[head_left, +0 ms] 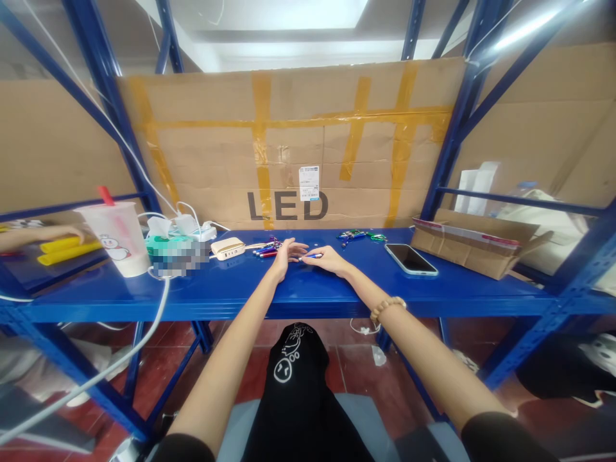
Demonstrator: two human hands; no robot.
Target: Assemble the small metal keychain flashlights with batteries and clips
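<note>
My right hand [330, 260] is closed on a blue-and-white pen [314, 256] low over the blue tabletop [332, 292]. Beside the pen's left end is my left hand [289, 253], its fingers stretched out; whether they touch the pen I cannot tell. Several red, blue and purple pens [266, 252] lie just left of my left hand, partly hidden by it. Farther back on the right is a loose group of blue and green pens or pen parts [357, 237], too small to tell which.
A phone [412, 259] and an open cardboard box [474, 242] stand right. On the left are a beige case [228, 248], a plastic cup with a red straw [117, 240] and a white cable [161, 308]. Another person's hand [58, 235] is near yellow tubes [72, 251]. Cardboard [202, 160] closes the back.
</note>
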